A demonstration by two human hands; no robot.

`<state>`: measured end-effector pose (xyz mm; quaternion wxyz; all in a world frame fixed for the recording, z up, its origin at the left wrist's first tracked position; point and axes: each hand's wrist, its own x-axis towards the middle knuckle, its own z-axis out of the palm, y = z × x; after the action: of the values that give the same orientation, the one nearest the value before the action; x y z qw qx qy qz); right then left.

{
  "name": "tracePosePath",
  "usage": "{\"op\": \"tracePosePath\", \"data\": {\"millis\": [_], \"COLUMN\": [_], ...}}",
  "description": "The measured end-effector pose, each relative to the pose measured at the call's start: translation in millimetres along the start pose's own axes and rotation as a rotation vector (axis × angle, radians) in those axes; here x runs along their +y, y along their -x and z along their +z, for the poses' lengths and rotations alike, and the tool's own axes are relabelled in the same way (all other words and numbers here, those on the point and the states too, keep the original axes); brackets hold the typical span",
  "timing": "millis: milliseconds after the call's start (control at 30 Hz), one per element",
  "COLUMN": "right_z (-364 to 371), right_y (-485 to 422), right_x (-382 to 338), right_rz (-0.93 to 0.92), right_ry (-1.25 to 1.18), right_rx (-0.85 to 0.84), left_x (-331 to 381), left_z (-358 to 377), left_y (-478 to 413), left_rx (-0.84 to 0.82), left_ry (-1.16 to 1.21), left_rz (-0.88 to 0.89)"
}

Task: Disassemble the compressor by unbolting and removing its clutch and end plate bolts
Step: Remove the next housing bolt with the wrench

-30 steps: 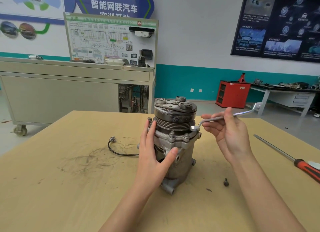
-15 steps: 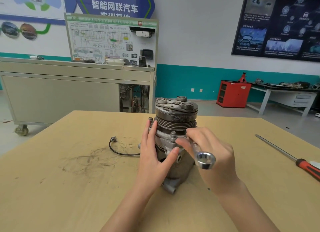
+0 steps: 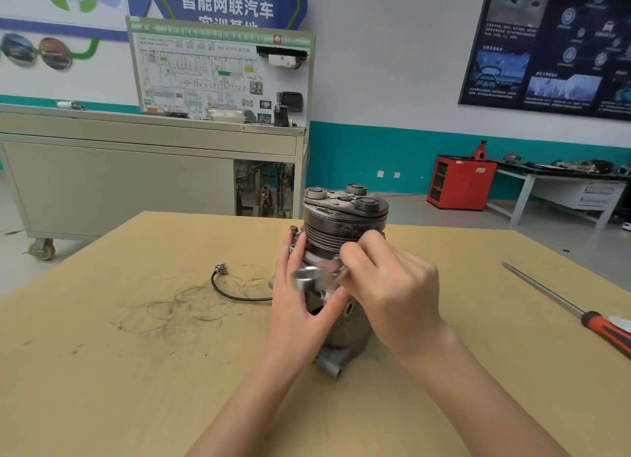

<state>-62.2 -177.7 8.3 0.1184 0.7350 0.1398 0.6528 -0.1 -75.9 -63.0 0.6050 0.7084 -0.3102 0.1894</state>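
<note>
- While the compressor [image 3: 353, 333] stands upright mid-desk [image 3: 136, 354], clutch [image 3: 345, 214] end up, I see nothing removed yet: early stage, I'd say.
- Left hand [image 3: 300, 306]: wide grip, straight fingers braced on the housing side, thumb across the front.
- Right hand [image 3: 392, 285]: grip closed round a ring spanner [image 3: 307, 278] at flange level. The free ring end is blurred and the working end is hidden, so I can't tell if it's seated.
- Flange bolt [image 3: 293, 230] is still in at the left.
- Left to do: end plate bolts and clutch.
- Screwdriver [image 3: 563, 306] lies untouched, well to the right.
</note>
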Motion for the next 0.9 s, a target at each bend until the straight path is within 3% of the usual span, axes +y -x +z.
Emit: {"op": "tracePosePath", "data": {"millis": [200,400,567,767,833,900], "right_z": [6.6,2.0,-4.3,1.1,1.4,0.2], "right_y": [9.0,18.2,17.8,22.8,28.5,36.6], "right_x": [-11.6,-7.2,2.4,3.4,7.2,9.8], "right_rz": [-0.048,-0.040,0.084,0.026,0.144,0.456], "right_ry": [0.020,-0.080,-0.234,-0.249,-0.367,-0.675], "right_rx": [-0.021,0.035,0.046,0.084,0.100,0.133], "left_x": [0.9,-7.3,-7.8,-3.9,-3.1,-2.4], "left_z": [3.1,0.3,0.0,-0.8,-1.1,-1.2], "left_y": [-3.6,-4.3,-1.1,0.6,1.5,3.2], "left_rx": [0.033,0.014,-0.008,0.006,0.002,-0.002], "left_ry": [0.029,-0.024,-0.027,-0.030,-0.029,-0.031], "left_rz": [0.005,0.035,0.011,-0.005,-0.002,-0.006]}}
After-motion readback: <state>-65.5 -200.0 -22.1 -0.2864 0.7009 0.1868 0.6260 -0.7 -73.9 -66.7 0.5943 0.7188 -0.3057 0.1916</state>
